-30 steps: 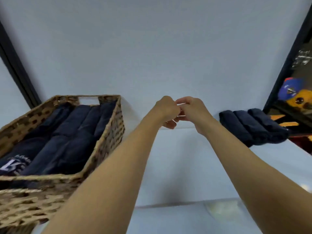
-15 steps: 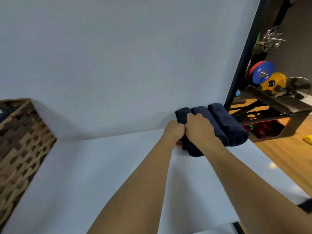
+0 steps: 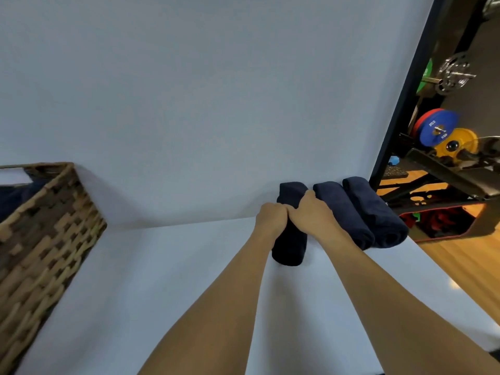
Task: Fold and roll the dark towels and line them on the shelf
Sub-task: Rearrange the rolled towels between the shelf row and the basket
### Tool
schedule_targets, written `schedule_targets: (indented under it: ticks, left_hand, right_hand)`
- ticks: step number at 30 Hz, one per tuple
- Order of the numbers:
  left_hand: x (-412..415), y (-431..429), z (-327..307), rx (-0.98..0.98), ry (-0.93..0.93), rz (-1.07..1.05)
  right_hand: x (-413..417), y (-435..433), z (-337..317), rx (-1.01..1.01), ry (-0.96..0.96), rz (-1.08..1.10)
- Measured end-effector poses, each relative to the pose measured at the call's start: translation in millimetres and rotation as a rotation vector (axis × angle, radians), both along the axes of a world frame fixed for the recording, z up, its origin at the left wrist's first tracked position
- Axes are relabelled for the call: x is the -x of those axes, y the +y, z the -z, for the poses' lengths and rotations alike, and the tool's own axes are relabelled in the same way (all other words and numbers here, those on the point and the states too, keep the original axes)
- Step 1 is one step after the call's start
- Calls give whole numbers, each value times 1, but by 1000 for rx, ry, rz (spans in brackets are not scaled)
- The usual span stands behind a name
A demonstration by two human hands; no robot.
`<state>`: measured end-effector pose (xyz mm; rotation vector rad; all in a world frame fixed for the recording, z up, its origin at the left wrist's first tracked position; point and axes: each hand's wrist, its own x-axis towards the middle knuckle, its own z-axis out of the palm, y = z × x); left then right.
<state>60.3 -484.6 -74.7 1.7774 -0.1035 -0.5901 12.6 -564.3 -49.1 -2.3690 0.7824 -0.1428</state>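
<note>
Far left, a wicker basket (image 3: 40,234) sits on the white shelf (image 3: 162,280), and dark cloth (image 3: 13,196) shows inside it near its far rim. It stands well apart from the action.

Moving across the bare shelf to the middle: both forearms reach in from the bottom edge. The left hand (image 3: 270,216) is closed into a fist on the left roll (image 3: 290,239), a dark towel lying lengthwise toward the back wall (image 3: 216,104). The fingers curl under and out of view, so the exact grip cannot be told, but the fist sits right on the roll's left side. The right hand (image 3: 311,212) is pressed up against it, knuckle to knuckle, fingers folded down together over the top of the same roll.

Just right of the hands, a second roll (image 3: 343,215) lies with a small gap between it and the held one. A third roll (image 3: 376,212) lies touching the second, its near end showing the coil.

Beyond the shelf's right edge, a black post (image 3: 400,104) rises, and behind it a rack carries weight plates (image 3: 438,129) in blue, red and yellow over a wooden floor (image 3: 460,266).
</note>
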Motion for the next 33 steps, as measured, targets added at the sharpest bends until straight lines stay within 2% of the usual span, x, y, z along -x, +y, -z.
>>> schedule_targets:
  ticks: [3,10,16,22,24,27,30,33]
  left_hand:
    - [-3,30,-16,-17,-71,-68]
    - [4,172,-105,107,-74,-33]
    - [26,325,-170,66,-319,-235]
    - [41,445,-176,208,-411,-365]
    - [40,465,-163,198,-405,-358]
    - [34,478,-138,208,-347,-324]
    - [29,482,-117,209,-278,-286]
    - [24,483,-103,192,-217,-245]
  right_hand:
    - [1,24,-17,-169,-184,-23]
    - [11,141,-85,-577,-420,-258]
    - [20,272,-135,-757,-474,-534]
    - [6,376,-154,-685,-482,-648]
    - [-2,399,-151,-559,-516,-664]
    - [-20,419,-142,-247,-538,-719]
    - [-31,425,-137,-62,-450,-794]
    - [-46,423,-133,-70,-248,-862]
